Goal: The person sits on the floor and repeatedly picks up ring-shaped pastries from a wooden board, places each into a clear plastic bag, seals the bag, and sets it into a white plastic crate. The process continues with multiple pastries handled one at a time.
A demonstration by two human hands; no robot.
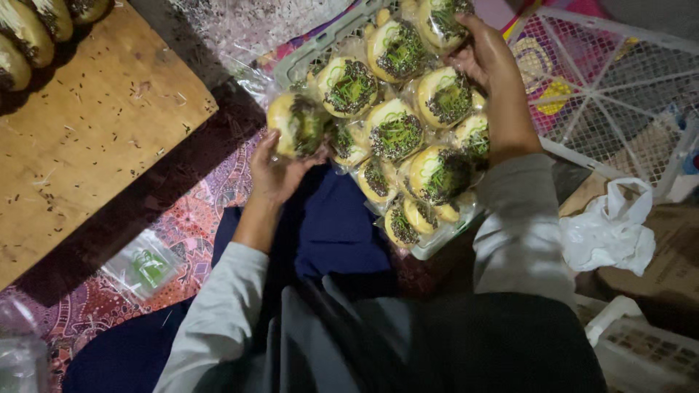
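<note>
The left hand [275, 173] cups one wrapped bun [297, 124] from below, fingers curled around it. The grey crate [306, 58] of wrapped buns lies just beside it at about two o'clock. The right hand [489, 62], further off at one o'clock, closes on another bun [444, 20] at the crate's far end, apparently pinching it. So the left hand's bun is nearer the body.

One head-worn camera looks steeply down, close over the lap.
</note>
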